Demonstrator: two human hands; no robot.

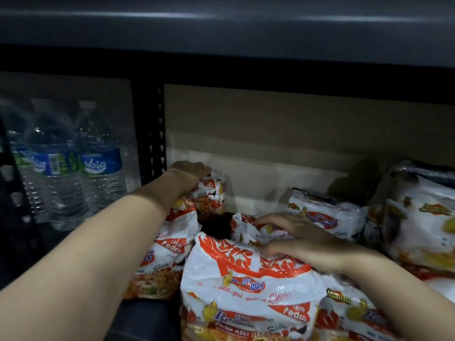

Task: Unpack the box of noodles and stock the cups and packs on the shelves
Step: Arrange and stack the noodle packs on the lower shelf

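Observation:
Several white-and-orange noodle packs lie on a dark shelf. My left hand (190, 169) reaches deep to the back left and grips the top of an upright noodle pack (211, 195) near the black shelf post. My right hand (295, 238) rests with spread fingers on a lying pack (248, 230), just behind the big front pack (246, 279). More packs sit at the right (325, 215) and far right (418, 227). No box is in view.
Large water bottles (98, 163) stand in the bay at the left, beyond a black perforated post (151, 134). A brown back panel (295, 134) closes the shelf. The upper shelf's dark edge (221, 57) hangs low overhead.

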